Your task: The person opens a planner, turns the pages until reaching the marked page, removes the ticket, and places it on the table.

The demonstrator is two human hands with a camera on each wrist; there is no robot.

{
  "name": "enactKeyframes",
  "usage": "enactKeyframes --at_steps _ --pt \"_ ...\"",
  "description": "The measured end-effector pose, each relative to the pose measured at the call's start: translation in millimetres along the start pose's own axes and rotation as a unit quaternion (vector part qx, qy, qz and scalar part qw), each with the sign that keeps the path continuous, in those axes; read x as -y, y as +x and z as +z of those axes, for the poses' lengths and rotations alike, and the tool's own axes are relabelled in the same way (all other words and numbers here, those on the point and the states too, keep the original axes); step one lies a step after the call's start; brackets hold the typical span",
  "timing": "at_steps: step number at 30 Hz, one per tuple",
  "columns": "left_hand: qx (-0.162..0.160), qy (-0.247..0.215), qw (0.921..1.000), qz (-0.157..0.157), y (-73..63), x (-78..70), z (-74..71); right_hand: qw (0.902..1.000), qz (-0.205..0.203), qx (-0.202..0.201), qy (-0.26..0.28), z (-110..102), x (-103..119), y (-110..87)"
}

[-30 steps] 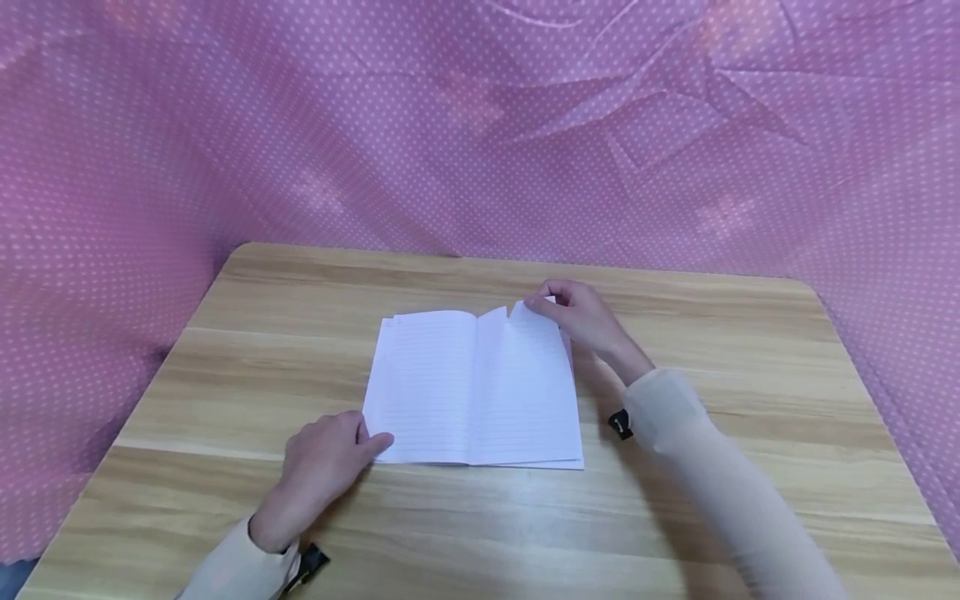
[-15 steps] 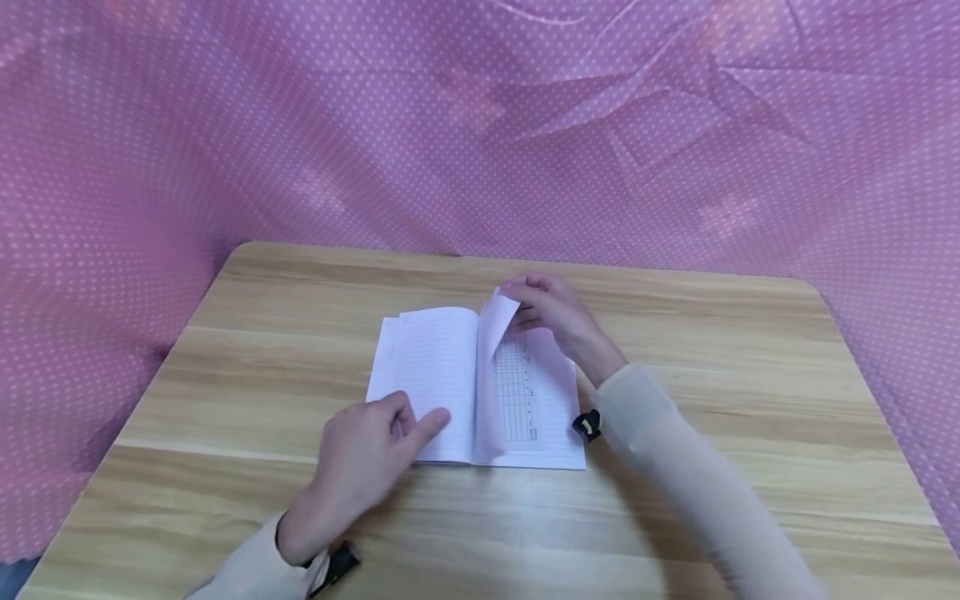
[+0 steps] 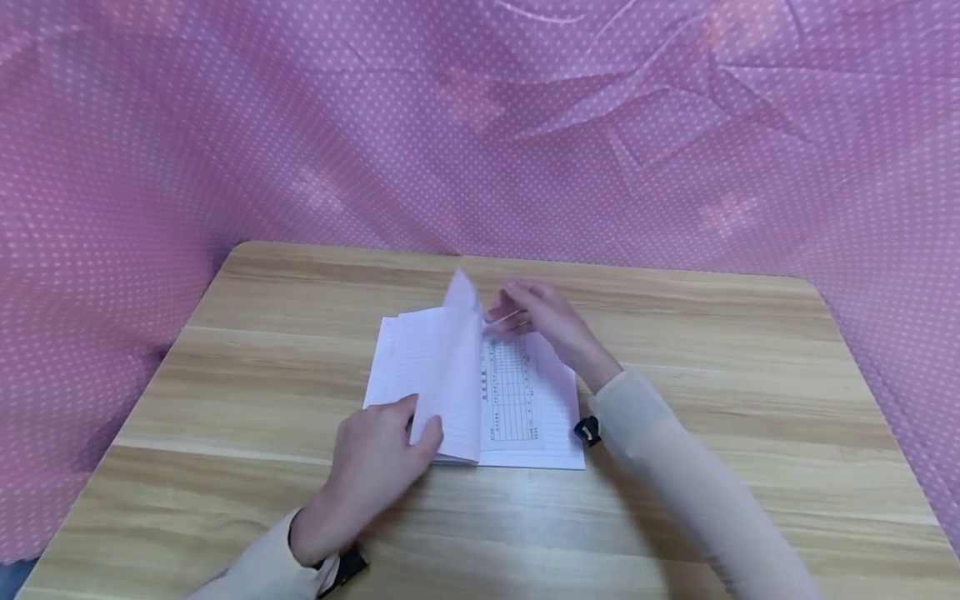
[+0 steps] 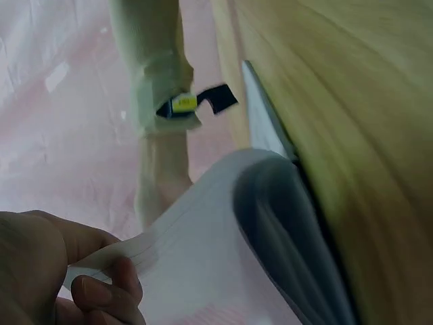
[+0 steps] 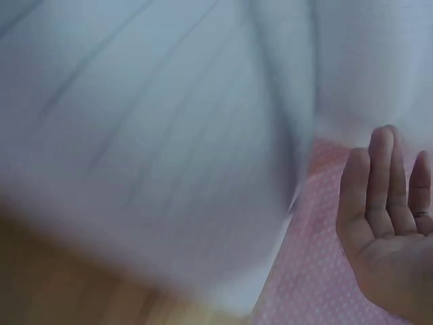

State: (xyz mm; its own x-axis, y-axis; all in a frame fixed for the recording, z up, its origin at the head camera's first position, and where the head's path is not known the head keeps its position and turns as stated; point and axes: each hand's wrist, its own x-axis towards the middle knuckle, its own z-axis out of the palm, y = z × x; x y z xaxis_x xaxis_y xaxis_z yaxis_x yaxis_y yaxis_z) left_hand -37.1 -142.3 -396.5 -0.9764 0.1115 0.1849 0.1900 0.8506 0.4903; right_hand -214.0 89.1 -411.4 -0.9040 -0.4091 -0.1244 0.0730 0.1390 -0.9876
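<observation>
A notebook (image 3: 558, 408) lies spread on the wooden table, with lined pages on its left half. On its right half shows a printed grid (image 3: 510, 396). One lined page (image 3: 456, 375) curves up over the left half, its top corner raised. My left hand (image 3: 375, 467) pinches the edge of this page near the bottom; the left wrist view shows its fingers (image 4: 108, 292) closed on the paper. My right hand (image 3: 551, 325) hovers over the top of the right half, fingers extended and apart from the thumb. In the right wrist view that palm (image 5: 399, 264) holds nothing.
The wooden table (image 3: 750, 375) stretches out on all sides of the notebook. Pink dotted cloth (image 3: 480, 150) hangs behind and beside it. A black strap (image 3: 587, 428) sits at my right cuff, another strap (image 3: 347, 570) at my left.
The page my right hand lifted by its top corner has swung over to the left, uncovering the printed grid. My right hand has let go; my left hand has come inward and taken the page's edge.
</observation>
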Motion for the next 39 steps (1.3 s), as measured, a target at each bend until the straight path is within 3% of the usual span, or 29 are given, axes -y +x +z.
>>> enactKeyframes --at_steps 2,3,4,6,8,10,13,17,19,23,29,31,37,39 --pt "0.016 0.002 0.9995 -0.027 -1.4 7.4 -1.7 0.9936 -0.031 -0.014 -0.108 -6.7 -5.4 -2.5" --pt "0.022 0.004 0.9990 -0.039 -2.2 11.4 -2.5 0.9829 -0.046 -0.022 -0.177 -10.7 -8.2 -3.8" --pt "0.028 0.007 0.9983 -0.050 -3.1 15.7 -3.3 0.9661 -0.060 -0.029 -0.249 -15.3 -10.8 -5.0" --pt "0.041 0.012 0.9965 -0.073 -5.0 24.5 -4.8 0.9221 -0.082 -0.034 -0.377 -24.6 -15.5 -6.8" --pt "0.054 0.021 0.9944 -0.089 -6.3 33.6 -6.0 0.8816 -0.093 -0.025 -0.462 -34.3 -19.5 -8.6" --pt "0.071 0.023 0.9918 -0.103 -7.2 41.4 -6.6 0.8619 -0.084 -0.011 -0.500 -41.9 -21.6 -10.5" --pt "0.094 0.027 0.9883 -0.118 -9.3 55.0 -3.8 0.8538 -0.067 0.000 -0.516 -48.1 -23.1 -12.5" --pt "0.102 0.047 0.9876 -0.109 -13.8 85.8 15.1 0.8541 -0.048 -0.003 -0.518 -49.2 -22.8 -13.7" --pt "0.112 0.053 0.9862 -0.110 -14.3 94.2 19.9 0.8558 -0.043 -0.005 -0.516 -49.3 -22.8 -13.8" --pt "0.157 0.040 0.9769 -0.140 -10.6 83.4 7.9 0.8619 -0.042 -0.012 -0.505 -49.8 -23.2 -13.0" --pt "0.181 0.038 0.9680 -0.169 -6.7 70.0 -6.7 0.8708 -0.046 -0.024 -0.489 -47.9 -24.3 -10.4" --pt "0.185 0.038 0.9663 -0.175 -5.8 70.2 -7.2 0.8659 -0.030 -0.026 -0.499 -45.3 -22.8 -8.8" --pt "0.196 0.033 0.9621 -0.187 -4.3 72.0 -6.6 0.8243 0.027 -0.004 -0.566 -36.4 -19.3 0.6" --pt "0.197 0.031 0.9613 -0.190 -3.6 71.9 -7.0 0.8236 0.019 -0.009 -0.567 -37.6 -20.7 3.4"
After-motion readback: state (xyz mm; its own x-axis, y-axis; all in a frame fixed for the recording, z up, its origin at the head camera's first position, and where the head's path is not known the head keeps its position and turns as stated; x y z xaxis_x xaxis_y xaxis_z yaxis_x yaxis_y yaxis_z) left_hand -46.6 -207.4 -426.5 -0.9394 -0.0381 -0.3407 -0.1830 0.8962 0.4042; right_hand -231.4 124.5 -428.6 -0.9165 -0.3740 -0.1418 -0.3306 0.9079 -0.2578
